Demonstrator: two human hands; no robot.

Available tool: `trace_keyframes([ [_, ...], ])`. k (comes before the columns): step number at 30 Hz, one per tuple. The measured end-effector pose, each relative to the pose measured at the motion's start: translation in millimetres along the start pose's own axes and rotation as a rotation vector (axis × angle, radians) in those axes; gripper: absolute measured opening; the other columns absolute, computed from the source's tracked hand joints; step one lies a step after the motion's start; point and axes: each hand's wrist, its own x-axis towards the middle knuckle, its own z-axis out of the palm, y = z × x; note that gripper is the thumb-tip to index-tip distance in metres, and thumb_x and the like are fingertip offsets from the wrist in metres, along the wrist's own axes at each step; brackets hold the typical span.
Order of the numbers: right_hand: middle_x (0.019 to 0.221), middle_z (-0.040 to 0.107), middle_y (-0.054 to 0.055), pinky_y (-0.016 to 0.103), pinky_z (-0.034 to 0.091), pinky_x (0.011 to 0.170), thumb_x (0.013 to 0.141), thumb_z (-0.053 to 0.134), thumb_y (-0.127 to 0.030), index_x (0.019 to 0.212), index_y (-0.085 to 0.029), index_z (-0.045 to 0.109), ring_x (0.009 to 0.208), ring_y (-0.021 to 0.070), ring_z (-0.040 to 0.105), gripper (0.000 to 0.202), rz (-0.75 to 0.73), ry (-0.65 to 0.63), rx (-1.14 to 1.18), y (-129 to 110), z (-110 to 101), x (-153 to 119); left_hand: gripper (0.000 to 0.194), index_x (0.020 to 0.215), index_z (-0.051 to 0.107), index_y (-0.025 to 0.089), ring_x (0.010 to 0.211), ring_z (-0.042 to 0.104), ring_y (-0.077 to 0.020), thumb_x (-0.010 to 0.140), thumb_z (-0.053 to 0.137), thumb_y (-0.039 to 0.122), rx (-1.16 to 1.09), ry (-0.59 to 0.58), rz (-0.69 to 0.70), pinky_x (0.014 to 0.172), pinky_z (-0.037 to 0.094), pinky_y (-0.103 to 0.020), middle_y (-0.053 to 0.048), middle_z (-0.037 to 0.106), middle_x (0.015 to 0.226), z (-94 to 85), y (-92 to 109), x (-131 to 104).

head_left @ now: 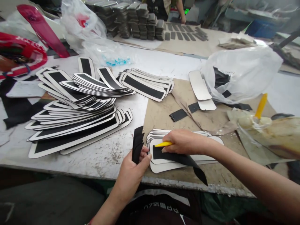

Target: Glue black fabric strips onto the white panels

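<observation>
My right hand (181,142) is closed round a yellow pointed tool (163,144), its tip resting at the left end of a black strip (173,156). That strip lies on the top white rounded panel (161,167) of a small fanned stack, and its right end curls down past the panel's edge. Just left of the stack, my left hand (134,165) grips several black strips (137,143), held upright in a fan. Its thumb and fingertips are close to the panel's left end.
Piled panels with black strips (77,137) cover the left side. Two plain white panels (200,87) lie near a plastic bag (243,72). At right, a yellow handle (261,106) sticks out of a glue-stained container (272,134). Another person's hand (183,19) shows at the far table.
</observation>
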Motion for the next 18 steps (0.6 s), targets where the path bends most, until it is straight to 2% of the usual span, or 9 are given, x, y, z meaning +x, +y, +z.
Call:
trace_keyframes([
  [7,0.076,0.068,0.008,0.024,0.029,0.051,0.08,0.051,-0.038,0.084,-0.018,0.068,0.066,0.0175,0.058,0.027,0.005,-0.001,-0.05,-0.9,-1.7,3.8,0.027,0.094,0.056,0.019,0.069,0.052,-0.0116,0.076,0.063,0.036,0.004,-0.009,0.03,0.067,0.043,-0.023,0.004,0.054,0.072,0.6,-7.0,-3.0],
  [10,0.076,0.069,0.007,0.024,0.029,0.05,0.079,0.052,-0.037,0.082,-0.018,0.068,0.066,0.0176,0.059,0.025,0.018,0.02,-0.061,-3.5,-2.1,2.5,0.024,0.099,0.059,0.02,0.073,0.055,-0.0131,0.079,0.059,0.034,0.1,-0.016,0.084,0.071,0.045,-0.024,0.002,0.058,0.077,-1.4,-8.6,-4.8],
  [13,0.075,0.069,0.007,0.024,0.029,0.05,0.078,0.053,-0.037,0.081,-0.018,0.069,0.066,0.0178,0.06,0.025,0.025,0.037,-0.066,-4.6,-1.0,2.3,0.023,0.103,0.063,0.021,0.085,0.059,-0.0165,0.082,0.053,0.025,0.275,-0.111,0.312,0.079,0.045,-0.027,-0.003,0.063,0.089,-5.5,-8.9,-3.7],
  [15,0.075,0.069,0.008,0.024,0.029,0.049,0.077,0.053,-0.037,0.082,-0.017,0.069,0.066,0.0182,0.06,0.026,0.024,0.045,-0.07,-4.8,0.1,3.4,0.025,0.103,0.064,0.021,0.088,0.06,-0.0171,0.082,0.051,0.017,0.371,-0.175,0.489,0.079,0.046,-0.027,-0.005,0.064,0.092,-8.8,-9.6,-1.2],
  [18,0.078,0.07,0.009,0.024,0.029,0.048,0.077,0.054,-0.039,0.086,-0.016,0.07,0.068,0.0192,0.061,0.029,0.018,0.058,-0.085,-5.5,1.4,4.8,0.03,0.105,0.064,0.018,0.085,0.061,-0.0152,0.08,0.048,0.008,0.492,-0.201,0.634,0.075,0.049,-0.025,-0.006,0.065,0.091,-13.2,-12.7,2.7],
])
